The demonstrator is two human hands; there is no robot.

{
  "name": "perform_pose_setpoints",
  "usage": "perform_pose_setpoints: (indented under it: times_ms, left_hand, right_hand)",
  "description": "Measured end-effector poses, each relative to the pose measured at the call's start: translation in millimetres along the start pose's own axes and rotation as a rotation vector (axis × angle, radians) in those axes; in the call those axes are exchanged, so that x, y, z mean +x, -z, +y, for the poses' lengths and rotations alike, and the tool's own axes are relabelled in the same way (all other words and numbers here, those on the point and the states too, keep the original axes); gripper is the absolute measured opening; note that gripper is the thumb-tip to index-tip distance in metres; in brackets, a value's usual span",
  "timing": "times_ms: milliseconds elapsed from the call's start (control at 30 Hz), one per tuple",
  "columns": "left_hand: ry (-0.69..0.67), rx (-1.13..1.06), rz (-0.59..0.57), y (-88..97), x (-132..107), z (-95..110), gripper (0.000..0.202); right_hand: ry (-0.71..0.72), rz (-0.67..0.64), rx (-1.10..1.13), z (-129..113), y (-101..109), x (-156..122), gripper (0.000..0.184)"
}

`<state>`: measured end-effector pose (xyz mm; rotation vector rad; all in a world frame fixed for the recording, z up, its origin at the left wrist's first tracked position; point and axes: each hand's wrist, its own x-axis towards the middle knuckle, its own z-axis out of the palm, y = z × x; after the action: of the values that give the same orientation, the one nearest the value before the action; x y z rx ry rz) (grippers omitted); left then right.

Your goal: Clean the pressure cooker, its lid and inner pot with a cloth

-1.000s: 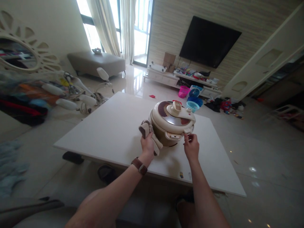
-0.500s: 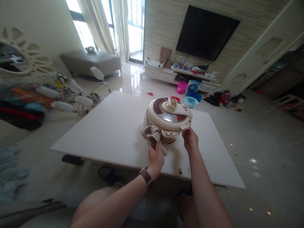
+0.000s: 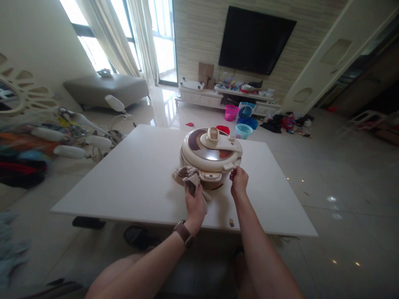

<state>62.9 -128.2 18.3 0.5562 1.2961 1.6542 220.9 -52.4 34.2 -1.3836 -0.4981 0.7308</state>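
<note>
A cream electric pressure cooker (image 3: 204, 151) with a brown, shiny lid top and a raised knob stands upright on the white table (image 3: 124, 178), its lid on. My left hand (image 3: 195, 205), with a watch on the wrist, is closed around a brown-and-cream patterned cloth (image 3: 190, 176). The cloth bunches up against the cooker's front left side. My right hand (image 3: 240, 182) is closed, fingers curled in, just below the lid's right front edge. Whether those fingers touch the cooker or hold something small is hidden.
A small dark-and-yellow item (image 3: 231, 222) lies near the table's front edge. Beyond the table are a pink basket (image 3: 231, 112), a light blue basket (image 3: 243, 131) and a low TV cabinet (image 3: 199, 99). White lamp arms (image 3: 99, 142) stand close to the left edge.
The view has shifted, so the cooker and both hands appear further left. My right hand's fingers look more curled by the cooker's edge. The cloth stays in my left hand.
</note>
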Motion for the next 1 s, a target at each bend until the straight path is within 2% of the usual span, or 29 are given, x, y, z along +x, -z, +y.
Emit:
perform_pose_setpoints:
  times_ms: [167,267,400,500,600,667,767,900,1000]
  left_hand:
    - [-0.045,0.016,-0.001,-0.4,7,0,0.036]
    - [-0.059,0.004,0.021,0.0,20,3,0.037]
    - [-0.074,0.001,0.036,3.2,60,10,0.028]
    - [-0.015,-0.004,0.013,7.8,95,14,0.024]
    - [-0.002,0.005,-0.023,11.6,110,14,0.026]
    - [-0.05,0.028,-0.014,13.1,101,11,0.026]
    - [-0.114,0.082,0.033,13.9,64,-3,0.027]
    - [0.002,0.063,0.052,10.4,9,-27,0.032]
    - [0.039,0.06,0.049,4.0,2,-33,0.029]
  right_hand:
    - [0.025,0.043,-0.036,3,5,-24,0.027]
    - [0.032,0.064,-0.047,6,7,-45,0.026]
    - [0.014,0.033,-0.023,13,6,-72,0.03]
    - [-0.006,-0.022,0.004,18,5,-85,0.035]
    - [0.002,-0.054,0.035,20,5,-90,0.042]
    - [0.006,-0.059,0.036,20,5,-89,0.047]
    - [-0.01,-0.07,0.041,18,7,-85,0.052]
    - [-0.017,-0.079,0.046,13,7,-72,0.056]
    - [-0.025,-0.091,0.051,9,5,-60,0.057]
